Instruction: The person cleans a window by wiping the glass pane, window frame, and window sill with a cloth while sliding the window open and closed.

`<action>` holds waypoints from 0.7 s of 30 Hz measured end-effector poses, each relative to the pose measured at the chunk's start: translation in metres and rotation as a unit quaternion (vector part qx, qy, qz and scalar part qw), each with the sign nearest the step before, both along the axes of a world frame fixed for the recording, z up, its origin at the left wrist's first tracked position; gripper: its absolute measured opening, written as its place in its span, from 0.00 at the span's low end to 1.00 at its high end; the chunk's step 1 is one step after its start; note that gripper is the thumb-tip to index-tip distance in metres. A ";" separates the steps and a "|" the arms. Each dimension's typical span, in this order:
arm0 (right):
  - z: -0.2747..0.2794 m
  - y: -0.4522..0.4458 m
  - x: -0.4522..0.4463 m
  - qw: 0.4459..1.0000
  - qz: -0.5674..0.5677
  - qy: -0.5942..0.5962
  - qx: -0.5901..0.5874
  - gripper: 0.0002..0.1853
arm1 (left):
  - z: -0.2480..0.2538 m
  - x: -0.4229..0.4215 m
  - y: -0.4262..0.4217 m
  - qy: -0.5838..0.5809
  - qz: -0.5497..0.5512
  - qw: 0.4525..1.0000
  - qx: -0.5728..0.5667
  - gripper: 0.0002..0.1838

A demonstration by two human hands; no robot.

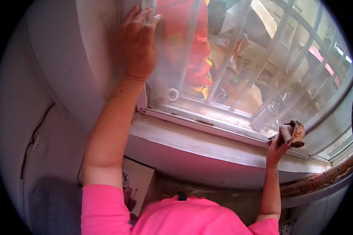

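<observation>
Crumpled cloth in a right hand at the foot of a barred window

A person in a pink top [188, 217] reaches both bare arms up to a window. The cloth [297, 135], a folded wad in dull brown-grey with orange patches, is in the right hand [276, 152], near the lower right part of the window frame [207, 127]. The fingers close around its lower side, and the bundle stands up above them. The left hand [136, 49] is open, fingers stretched upward at the frame's left side; whether it presses or only rests there cannot be told.

The cloth looks light, soft and limp, likely to sag or unfold if pinched by one loose corner. The best hold is probably around the thick middle, fingers on one side and thumb on the other, keeping the folds together. Whether it is damp or slippery is unclear. The glass [164, 80], by contrast, is stiff and probably breakable, better met with a flat, even touch; the frame offers firmer support.

Behind the glass are pale bars [227, 62] and a red bag [184, 43]. A white ring [177, 94] sits low on the left, above a pale sill [176, 143]
</observation>
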State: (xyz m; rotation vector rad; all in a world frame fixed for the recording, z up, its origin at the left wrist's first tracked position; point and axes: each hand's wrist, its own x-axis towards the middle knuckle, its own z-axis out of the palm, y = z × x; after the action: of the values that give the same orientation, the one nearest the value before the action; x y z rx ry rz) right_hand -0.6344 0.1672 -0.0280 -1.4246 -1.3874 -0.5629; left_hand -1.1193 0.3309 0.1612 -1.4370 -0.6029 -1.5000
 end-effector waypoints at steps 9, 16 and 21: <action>0.021 0.012 -0.052 0.990 0.038 -0.122 0.061 0.14 | 0.000 0.004 -0.008 -0.008 0.016 1.000 -0.016 0.20; 0.015 0.012 -0.088 0.941 0.237 0.241 -0.001 0.04 | 0.001 0.000 -0.004 -0.001 -0.001 1.000 -0.009 0.19; 0.011 0.021 -0.091 0.949 0.249 0.191 -0.024 0.03 | 0.000 0.000 -0.002 0.005 -0.002 1.000 0.005 0.17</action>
State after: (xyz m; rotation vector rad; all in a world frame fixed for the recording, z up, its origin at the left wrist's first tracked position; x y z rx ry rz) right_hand -0.7255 0.1886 -0.0166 -1.0849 -1.3734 0.0735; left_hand -1.1194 0.3290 0.1608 -1.4382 -0.5849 -1.4968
